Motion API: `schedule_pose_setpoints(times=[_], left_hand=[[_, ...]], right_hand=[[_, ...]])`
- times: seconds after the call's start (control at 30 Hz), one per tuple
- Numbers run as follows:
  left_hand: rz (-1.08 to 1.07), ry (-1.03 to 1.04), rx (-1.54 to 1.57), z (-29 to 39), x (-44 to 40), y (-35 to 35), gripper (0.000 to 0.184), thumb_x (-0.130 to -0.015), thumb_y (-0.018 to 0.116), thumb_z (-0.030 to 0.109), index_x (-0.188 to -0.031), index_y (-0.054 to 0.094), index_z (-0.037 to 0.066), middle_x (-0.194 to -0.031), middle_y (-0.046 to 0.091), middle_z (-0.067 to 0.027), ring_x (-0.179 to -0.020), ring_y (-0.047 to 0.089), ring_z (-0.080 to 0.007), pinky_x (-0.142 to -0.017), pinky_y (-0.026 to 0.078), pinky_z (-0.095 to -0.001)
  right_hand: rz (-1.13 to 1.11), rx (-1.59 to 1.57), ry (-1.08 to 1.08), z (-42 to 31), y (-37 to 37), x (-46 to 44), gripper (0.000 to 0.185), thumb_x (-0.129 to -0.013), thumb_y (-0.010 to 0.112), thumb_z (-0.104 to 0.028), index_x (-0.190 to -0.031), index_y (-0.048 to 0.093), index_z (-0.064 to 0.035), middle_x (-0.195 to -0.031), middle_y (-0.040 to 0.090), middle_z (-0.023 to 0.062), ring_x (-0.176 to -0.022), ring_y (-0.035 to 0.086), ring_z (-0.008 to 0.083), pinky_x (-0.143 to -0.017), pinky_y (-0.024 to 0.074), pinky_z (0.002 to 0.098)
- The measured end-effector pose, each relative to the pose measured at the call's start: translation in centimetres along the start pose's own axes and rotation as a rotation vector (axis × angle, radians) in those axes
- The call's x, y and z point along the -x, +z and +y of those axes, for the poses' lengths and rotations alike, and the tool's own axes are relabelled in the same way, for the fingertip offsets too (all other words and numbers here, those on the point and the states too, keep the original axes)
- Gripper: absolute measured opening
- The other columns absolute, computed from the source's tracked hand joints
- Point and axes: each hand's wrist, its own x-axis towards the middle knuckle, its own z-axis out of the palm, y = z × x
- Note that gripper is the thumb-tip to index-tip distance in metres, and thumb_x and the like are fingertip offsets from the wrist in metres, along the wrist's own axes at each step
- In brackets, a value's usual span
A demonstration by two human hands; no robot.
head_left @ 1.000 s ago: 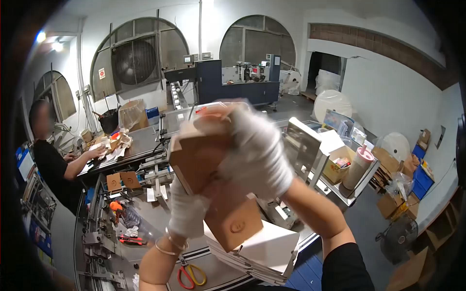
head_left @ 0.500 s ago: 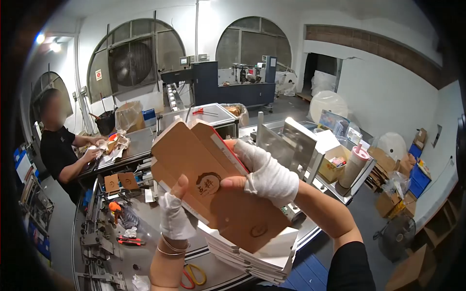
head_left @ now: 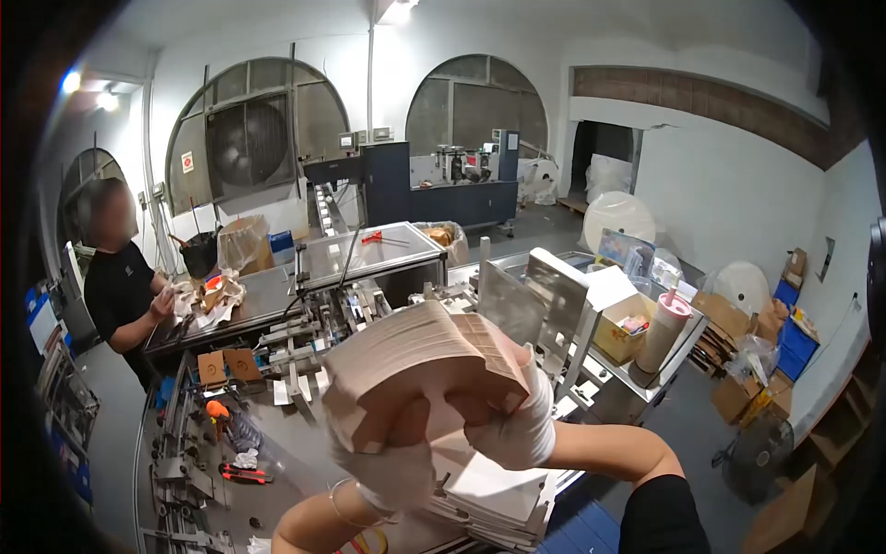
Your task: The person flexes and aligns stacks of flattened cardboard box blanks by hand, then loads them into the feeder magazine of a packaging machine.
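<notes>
A thick stack of flat brown cardboard blanks is held up in front of me, arched so that its layered edges face upward. My left hand, white-wrapped and with a bracelet at the wrist, is closed round the near left side of it. On the right side my right hand, also wrapped in white, grips the same stack, thumb on the near face. Both hands look slightly blurred. Below them lies a pile of white-edged flat sheets, partly hidden by the hands and the stack.
A metal machine bench carries an orange-topped bottle, a red utility knife and small brown boxes. Upright metal plates stand right, near a pink-lidded tumbler. A co-worker handles crumpled paper at left.
The blanks have turned from a tilted face with a printed logo to a bent stack showing its edges. Both hands have moved closer together. The co-worker's hands have risen slightly.
</notes>
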Motion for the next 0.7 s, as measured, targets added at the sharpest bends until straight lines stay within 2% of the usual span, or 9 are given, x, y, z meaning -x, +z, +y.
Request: schedule_pose_setpoints(times=[0.17, 0.27, 0.37, 0.43, 0.5, 0.53, 0.57, 0.6, 0.7], left_hand=[[0.148, -0.249, -0.025, -2.3, 2.4, 0.0, 0.053, -0.079, 0.063, 0.026, -0.119, 0.043, -0.002, -0.104, 0.057, -0.0108, -0.092, 0.057, -0.0197, -0.079, 0.048, -0.0328], [0.221, -0.387, 0.045, -3.9, 4.1, 1.1, 0.056, -0.082, 0.059, 0.032, -0.122, 0.04, -0.001, -0.106, 0.055, -0.0095, -0.096, 0.055, -0.0187, -0.082, 0.047, -0.0326], [0.267, -0.51, 0.139, -5.4, 4.7, 1.4, 0.06, -0.084, 0.055, 0.038, -0.126, 0.036, 0.0, -0.108, 0.053, -0.0083, -0.101, 0.054, -0.0177, -0.085, 0.046, -0.0324], [-0.204, -0.167, 0.03, -4.8, 2.3, -2.1, 0.038, -0.076, 0.069, 0.023, -0.1, 0.049, 0.001, -0.088, 0.061, -0.0084, -0.085, 0.06, -0.0238, -0.07, 0.049, -0.0304], [-0.387, -0.497, 0.81, -3.9, 1.9, -3.2, 0.054, -0.09, 0.042, 0.044, -0.123, 0.039, 0.001, -0.106, 0.05, -0.0096, -0.102, 0.052, -0.0218, -0.093, 0.042, -0.0345], [-0.569, -0.384, 0.144, -6.3, 1.9, -4.5, 0.045, -0.092, 0.044, 0.035, -0.124, 0.038, 0.004, -0.119, 0.045, -0.0123, -0.106, 0.051, -0.0232, -0.096, 0.039, -0.0367], [-0.576, -0.366, 0.154, -8.2, 3.1, -3.5, 0.045, -0.092, 0.044, 0.035, -0.124, 0.038, 0.004, -0.119, 0.045, -0.0123, -0.106, 0.051, -0.0232, -0.096, 0.039, -0.0367], [-0.547, -0.322, 0.197, -7.4, 2.8, -2.2, 0.045, -0.09, 0.047, 0.034, -0.122, 0.039, 0.003, -0.116, 0.047, -0.012, -0.103, 0.052, -0.0231, -0.093, 0.04, -0.0361], [-0.45, -0.24, 0.281, -3.9, 3.1, 0.2, 0.046, -0.083, 0.056, 0.032, -0.116, 0.045, 0.002, -0.106, 0.052, -0.0113, -0.093, 0.056, -0.0227, -0.085, 0.043, -0.0343]], right_hand=[[-0.042, 0.09, 0.076, 0.2, -0.1, -1.1, 0.077, -0.058, 0.074, -0.001, -0.126, 0.039, -0.0054, -0.095, 0.061, 0.0159, -0.078, 0.063, 0.0305, -0.066, 0.0515, 0.0318], [0.009, -0.046, 0.025, 1.0, 0.0, -1.0, 0.071, -0.063, 0.08, -0.015, -0.124, 0.043, -0.0069, -0.093, 0.063, 0.0128, -0.073, 0.065, 0.0206, -0.064, 0.0516, 0.0275], [-0.451, -0.677, 0.316, -0.1, -2.5, -2.6, 0.081, -0.07, 0.071, -0.006, -0.137, 0.024, -0.0038, -0.129, 0.045, 0.0136, -0.117, 0.044, 0.0213, -0.101, 0.0324, 0.0328], [-0.282, -0.712, 0.062, -0.3, -2.1, -2.6, 0.08, -0.071, 0.065, -0.004, -0.138, 0.021, 0.0001, -0.139, 0.032, 0.015, -0.128, 0.032, 0.0226, -0.106, 0.0219, 0.0336], [-0.488, -0.905, 0.266, -1.0, -2.3, -1.9, 0.075, -0.077, 0.062, -0.025, -0.137, 0.026, 0.0025, -0.137, 0.036, 0.0198, -0.13, 0.03, 0.0307, -0.105, 0.0256, 0.0366], [-0.425, -0.741, 0.07, -0.1, -1.9, -1.1, 0.071, -0.078, 0.06, -0.031, -0.134, 0.03, 0.0018, -0.135, 0.039, 0.0207, -0.128, 0.033, 0.0327, -0.104, 0.028, 0.0369], [-0.364, -0.574, -0.119, 0.7, -1.2, -0.5, 0.068, -0.08, 0.058, -0.036, -0.132, 0.035, 0.0011, -0.132, 0.042, 0.0215, -0.127, 0.036, 0.0348, -0.102, 0.0304, 0.0373], [-0.137, -0.329, -0.333, 0.4, -0.4, -0.5, 0.061, -0.066, 0.066, -0.01, -0.123, 0.045, -0.0049, -0.117, 0.054, 0.0163, -0.106, 0.054, 0.0303, -0.094, 0.0403, 0.0359], [-0.165, -0.214, -0.258, -0.8, -0.7, 0.5, 0.044, -0.079, 0.058, -0.027, -0.115, 0.049, -0.0029, -0.122, 0.051, 0.0212, -0.107, 0.053, 0.0407, -0.088, 0.0453, 0.0466]])
